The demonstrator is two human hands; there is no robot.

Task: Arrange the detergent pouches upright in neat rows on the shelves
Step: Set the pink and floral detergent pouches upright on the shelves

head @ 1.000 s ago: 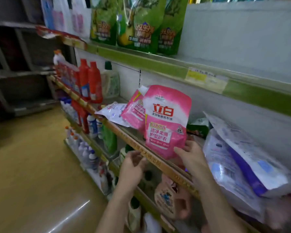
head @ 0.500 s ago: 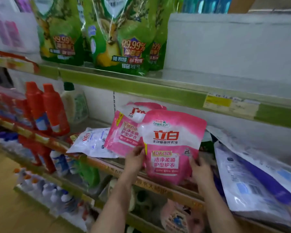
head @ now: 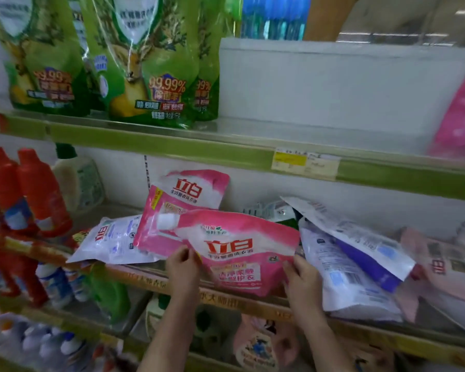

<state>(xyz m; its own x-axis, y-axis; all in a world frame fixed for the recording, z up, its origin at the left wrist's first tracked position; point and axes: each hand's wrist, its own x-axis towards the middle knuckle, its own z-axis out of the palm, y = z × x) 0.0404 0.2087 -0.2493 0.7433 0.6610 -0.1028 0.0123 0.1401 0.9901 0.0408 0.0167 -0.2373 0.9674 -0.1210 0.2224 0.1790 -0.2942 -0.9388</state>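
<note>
**Desk:** What is the grip doing?

**Photographer:** Both hands are holding one pink pouch (head: pixel 236 251). The left hand (head: pixel 181 265) is pinching its left edge, fingers curled over the film; the right hand (head: pixel 300 273) is clasping its lower right corner. Neither is spread flat.

**Desk:** And what is changing?

**Photographer:** Half a second back the pouch was standing nearly upright between the hands. Now it is tipping, its white spout swinging out to the left, its base resting at the lip of the middle shelf (head: pixel 255 308). My reading: they are re-seating it, so this one is not yet squared into a row.

**Desk:** Just beyond the grip?

**Photographer:** Directly behind, a second pink pouch (head: pixel 196 189) is leaning against the back wall. Left of the left hand, a white pouch (head: pixel 113 240) is lying flat. Right of the right hand, a heap of blue-and-white pouches (head: pixel 349 267) is slumping, still waiting to be stood up.

**Desk:** Farther out?

**Photographer:** Red bottles (head: pixel 38 191) are lining the far left. Above the hands, green pouches (head: pixel 145 65) are already standing on the upper shelf (head: pixel 226 146), with bare space to their right. Below, more bottles are showing, blurred. It is a shop aisle, dimly lit.
</note>
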